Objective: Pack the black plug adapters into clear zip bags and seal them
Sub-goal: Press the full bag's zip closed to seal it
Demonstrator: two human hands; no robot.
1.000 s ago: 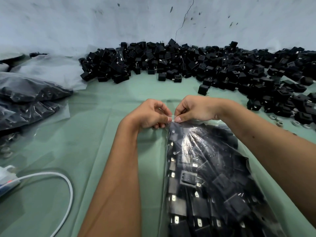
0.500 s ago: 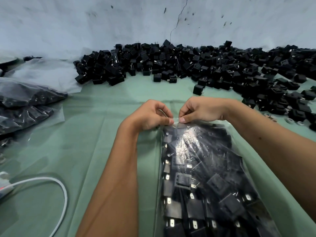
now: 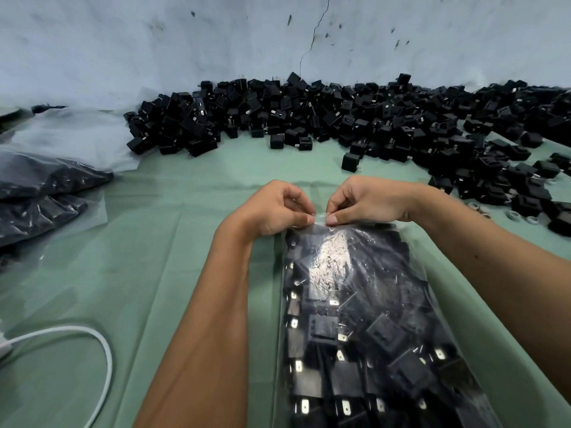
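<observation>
the clear plastic zip bag full of black plug adapters (image 3: 364, 319) lies lengthwise from lower right up to frame centre. at its far mouth the left hand (image 3: 272, 208) and right hand (image 3: 367, 200) pinch the seal strip, fingers nearly touching; unsealed strip likely runs rightward, nearer the right hand.

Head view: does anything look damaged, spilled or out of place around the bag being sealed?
Nothing about the packing itself. Both hands, left hand and right hand, pinch the top edge of the filled zip bag. The only damage is a thin crack running down the wall behind the loose adapter pile.
</observation>
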